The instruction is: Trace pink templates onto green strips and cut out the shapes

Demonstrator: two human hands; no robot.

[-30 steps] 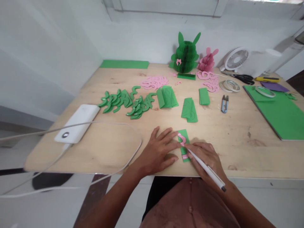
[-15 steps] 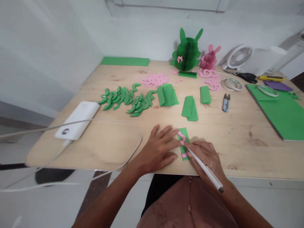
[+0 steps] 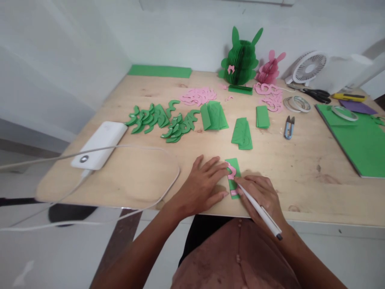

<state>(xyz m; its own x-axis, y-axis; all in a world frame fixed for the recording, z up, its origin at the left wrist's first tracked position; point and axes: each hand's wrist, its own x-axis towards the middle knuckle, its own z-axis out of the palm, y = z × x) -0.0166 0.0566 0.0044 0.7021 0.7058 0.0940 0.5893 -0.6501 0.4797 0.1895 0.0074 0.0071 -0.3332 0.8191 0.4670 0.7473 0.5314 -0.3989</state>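
Near the table's front edge lies a narrow green paper strip (image 3: 236,163) with a curved pink paper cutout (image 3: 232,171) on it. My left hand (image 3: 204,185) is spread flat, its fingertips pressing the cutout's left side against the strip. A white pen (image 3: 259,209) is gripped in my right hand (image 3: 263,196), its tip down at the cutout's lower edge. Just beyond lie folded green paper pieces (image 3: 241,133), with curved outlines faintly visible on them. The exact pen tip is partly hidden by my fingers.
Green curved cutouts (image 3: 150,118) and pink cutouts (image 3: 198,96) lie in piles. Thread snips (image 3: 289,128), tape rolls (image 3: 297,104), black-handled scissors (image 3: 317,95) and a fan (image 3: 309,68) are to the right. A white power bank (image 3: 99,146) with a cable sits left. Honeycomb paper rabbits (image 3: 240,62) stand behind.
The camera view has tilted slightly down, so most things appear a little higher. My hands stay at the strip, with the left thumb slightly nearer it.
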